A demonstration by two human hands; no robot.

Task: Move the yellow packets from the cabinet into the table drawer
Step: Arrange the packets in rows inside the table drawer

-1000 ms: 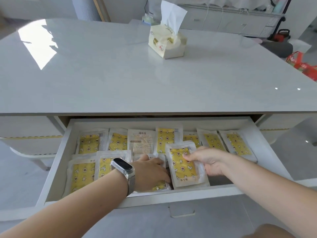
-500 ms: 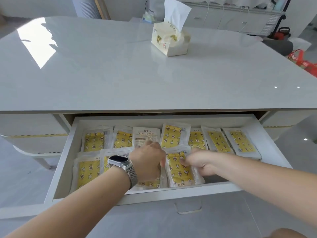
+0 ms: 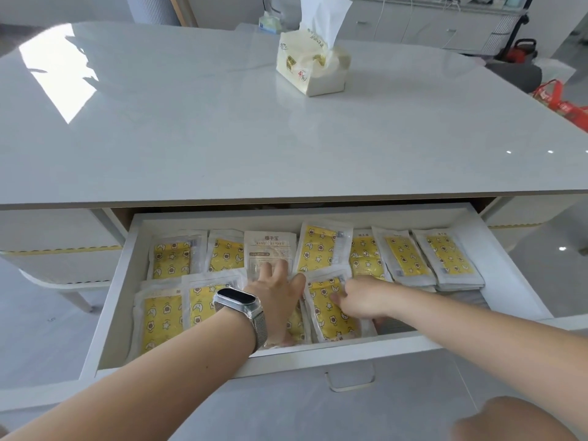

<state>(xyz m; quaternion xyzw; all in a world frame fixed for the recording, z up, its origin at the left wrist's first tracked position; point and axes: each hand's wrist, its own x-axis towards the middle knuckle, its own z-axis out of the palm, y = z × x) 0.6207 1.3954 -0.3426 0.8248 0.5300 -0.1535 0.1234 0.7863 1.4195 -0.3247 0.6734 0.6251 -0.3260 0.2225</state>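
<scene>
yellow packets [image 3: 319,249] lie in 2 rough rows inside the pulled-out table drawer [image 3: 111,300], most of them face up with their star-and-flower print showing. the left hand [image 3: 276,300] lies flat, fingers straight and spread, palm down on the packets near the drawer's middle; its fingertips reach onto a white packet [image 3: 269,249] turned printed-text side up in the back row. a watch [image 3: 237,299] with a mesh band sits on that wrist. just to the right of the left hand, a front-row packet [image 3: 331,316] lies tilted, its top leaning toward the left hand. the right hand [image 3: 362,300] rests on this packet's right edge with its fingers curled down onto it; whether they pinch the packet or only press it cannot be told. right of the right hand, a stack of packets [image 3: 448,259] sits against the drawer's right wall. left of the left hand, 2 more packets [image 3: 159,319] fill the front-left corner, with others behind them. beyond both hands, on the glossy white tabletop [image 3: 159,122], stands a soft pack of tissues [image 3: 313,66] with a sheet sticking up. the drawer's handle [image 3: 350,380] shows below the forearms.
</scene>
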